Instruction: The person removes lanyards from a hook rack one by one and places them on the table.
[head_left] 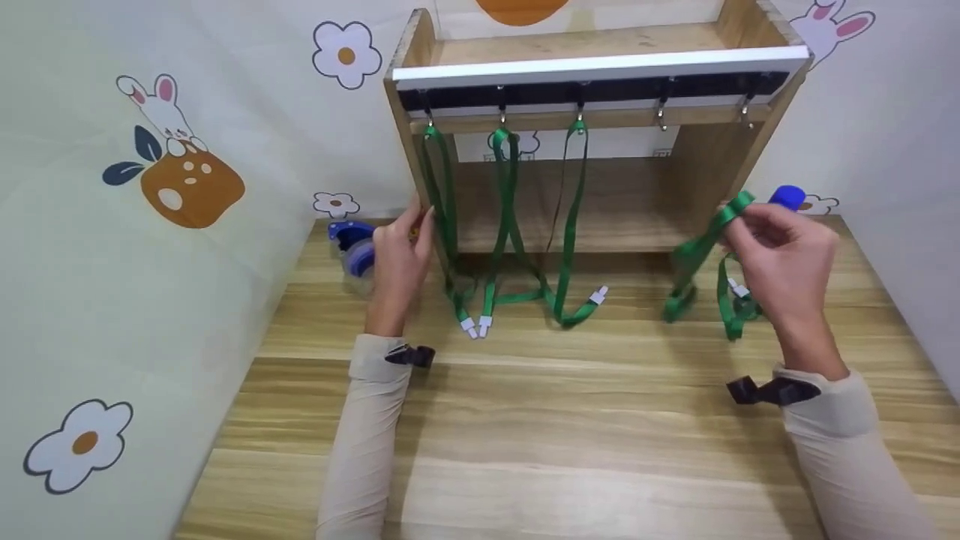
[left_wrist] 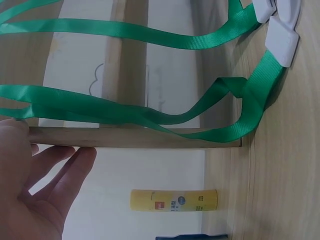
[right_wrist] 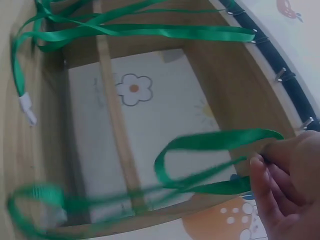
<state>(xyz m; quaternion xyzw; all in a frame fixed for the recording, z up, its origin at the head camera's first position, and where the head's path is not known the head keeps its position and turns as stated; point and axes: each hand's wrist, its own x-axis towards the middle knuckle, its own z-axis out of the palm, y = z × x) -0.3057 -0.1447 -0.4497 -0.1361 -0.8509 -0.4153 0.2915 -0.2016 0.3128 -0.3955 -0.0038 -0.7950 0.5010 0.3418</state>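
Observation:
A wooden shelf (head_left: 726, 169) carries a dark strip with a row of metal hooks along its top front. From its three left hooks hang green lanyards (head_left: 448, 191) with white clips at their lower ends. At the shelf's left side panel, my left hand (head_left: 401, 262) grips the edge between thumb and fingers, close to the leftmost lanyard. My right hand (head_left: 796, 259) pinches another green lanyard (head_left: 701, 247) by its loop, in front of the right side panel; its lower end is blurred. One more lanyard (head_left: 731, 311) lies on the table below that hand.
Behind my left hand stands a blue tape dispenser (head_left: 352, 247), and the left wrist view has a yellow glue stick (left_wrist: 172, 200) beside the panel. A blue-topped item (head_left: 787, 197) is partly hidden behind my right hand. Two more hooks (head_left: 661, 116) sit at the strip's right.

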